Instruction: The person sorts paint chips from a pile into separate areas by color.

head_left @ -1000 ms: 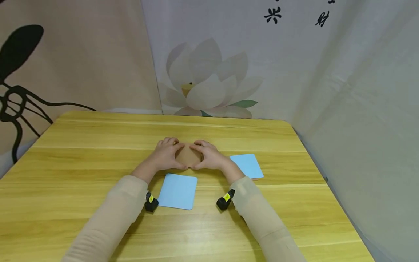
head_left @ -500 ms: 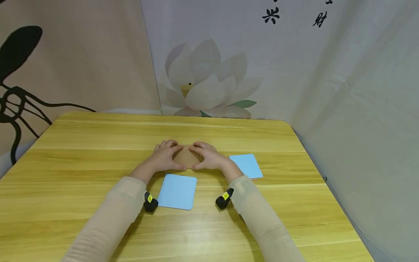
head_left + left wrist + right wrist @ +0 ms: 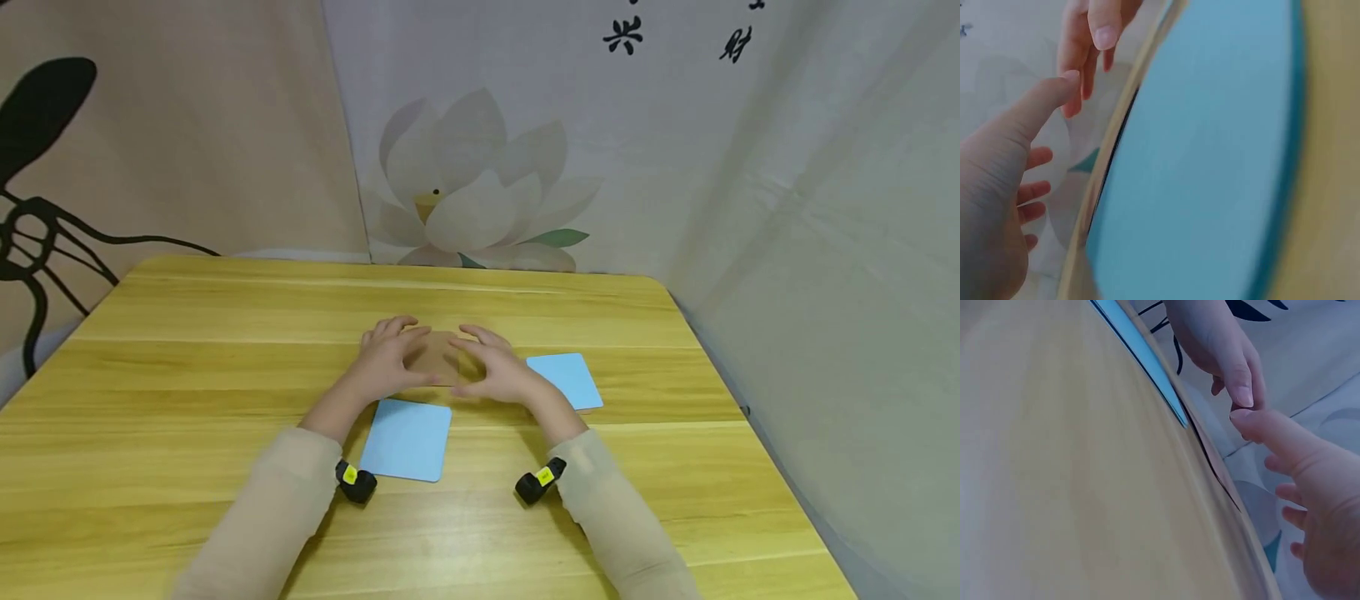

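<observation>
A brown square board (image 3: 444,360) lies flat on the table between my hands in the head view, partly covered by the left one. My left hand (image 3: 386,360) hovers at its left side, fingers spread and thumb apart. The right hand (image 3: 501,372) is off the board's right edge, fingers loosely bent with nothing between them. Closer to me lies a light blue square board (image 3: 408,442) with rounded corners, which fills much of the left wrist view. Beyond the right wrist is another blue square board (image 3: 567,380), a thin brown edge showing beneath it.
The wooden table (image 3: 225,333) has a light wood grain and rounded far corners. A pale curtain (image 3: 480,133) with a printed lotus hangs behind it. A black camera (image 3: 356,482) is strapped at the left wrist, another camera (image 3: 538,482) at the right.
Both hands gripped the brown board's sides earlier; now they have let go. The right hand has drawn back to the right and toward me. The blue boards stay put.
</observation>
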The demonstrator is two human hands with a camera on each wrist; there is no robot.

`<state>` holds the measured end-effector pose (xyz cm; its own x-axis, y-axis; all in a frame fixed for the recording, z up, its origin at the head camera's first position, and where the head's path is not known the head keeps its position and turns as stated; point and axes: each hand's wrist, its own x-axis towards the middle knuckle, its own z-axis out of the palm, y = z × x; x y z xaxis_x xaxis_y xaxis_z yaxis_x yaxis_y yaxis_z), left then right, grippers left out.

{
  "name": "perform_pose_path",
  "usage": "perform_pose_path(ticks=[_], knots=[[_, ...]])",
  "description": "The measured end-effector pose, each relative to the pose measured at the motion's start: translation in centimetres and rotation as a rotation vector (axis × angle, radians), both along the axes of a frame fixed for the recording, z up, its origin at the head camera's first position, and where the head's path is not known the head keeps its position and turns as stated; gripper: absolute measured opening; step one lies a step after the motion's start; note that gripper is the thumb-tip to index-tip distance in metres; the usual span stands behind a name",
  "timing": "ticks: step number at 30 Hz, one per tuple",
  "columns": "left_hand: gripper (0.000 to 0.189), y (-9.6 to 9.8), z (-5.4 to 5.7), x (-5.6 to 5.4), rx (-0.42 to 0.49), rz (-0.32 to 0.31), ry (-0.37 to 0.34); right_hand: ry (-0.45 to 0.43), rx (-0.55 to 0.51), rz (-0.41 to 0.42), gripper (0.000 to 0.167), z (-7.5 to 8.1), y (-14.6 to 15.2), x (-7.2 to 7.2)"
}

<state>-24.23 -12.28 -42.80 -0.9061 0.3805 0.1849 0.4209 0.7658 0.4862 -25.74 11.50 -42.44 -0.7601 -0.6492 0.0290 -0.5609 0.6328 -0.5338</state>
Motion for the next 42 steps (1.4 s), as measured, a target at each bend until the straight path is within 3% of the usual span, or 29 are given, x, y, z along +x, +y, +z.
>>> perform_pose_path(ticks=[11, 27, 42], knots=[[0.083, 3.5, -0.3, 1.7, 0.109, -0.022, 0.05, 0.031, -0.052, -0.027, 0.08, 0.6, 4.8, 1.4], [0.09, 10.7, -0.4, 2.7, 0.077, -0.057, -0.02, 0.026, -0.061, -0.078, 0.087, 0.6, 11.6, 2.2], [0.095, 16.4, -1.8, 2.1, 0.076, -0.018, -0.075, -0.063, -0.072, -0.129, 0.092, -0.8, 17.5, 1.5]])
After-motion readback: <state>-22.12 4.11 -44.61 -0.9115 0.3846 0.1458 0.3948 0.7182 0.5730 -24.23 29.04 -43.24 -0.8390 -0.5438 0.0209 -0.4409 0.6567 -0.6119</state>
